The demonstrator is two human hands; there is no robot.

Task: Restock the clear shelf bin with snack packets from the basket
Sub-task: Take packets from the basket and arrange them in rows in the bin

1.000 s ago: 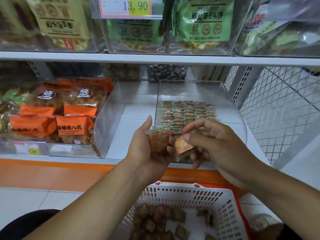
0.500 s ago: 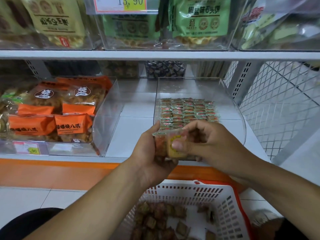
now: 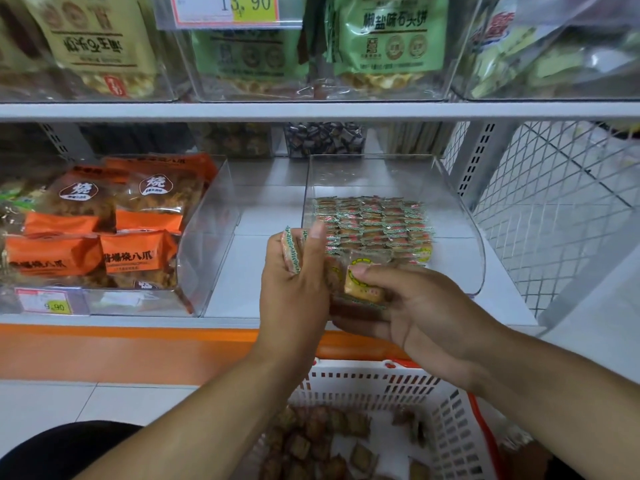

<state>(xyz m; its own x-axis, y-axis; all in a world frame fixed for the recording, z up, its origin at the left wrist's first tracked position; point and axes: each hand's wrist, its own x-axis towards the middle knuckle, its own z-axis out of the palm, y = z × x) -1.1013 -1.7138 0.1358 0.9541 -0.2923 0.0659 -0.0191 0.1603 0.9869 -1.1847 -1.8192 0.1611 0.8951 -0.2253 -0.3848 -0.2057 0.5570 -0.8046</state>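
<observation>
Bin (image 3: pixel 460 216) part filled, rows at far end; near end bare; your left hand (image 3: pixel 294 282) grips packets (image 3: pixel 291 251), right hand (image 3: pixel 408 306) pinches one; basket (image 3: pixel 450 420) holds plenty more.

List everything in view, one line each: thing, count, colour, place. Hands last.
clear shelf bin: one, transparent, lower shelf, right
snack packets in bin: many, red-green, neat rows
basket: one, white with orange rim, floor, holding loose snack packets
orange bags: several, clear bin, lower shelf, left
green bags: two seen, upper shelf bin
price tag: one, white-yellow, upper bin front
left hand: grips packets edge-up
right hand: grips packets, thumb on yellow-labelled packet
</observation>
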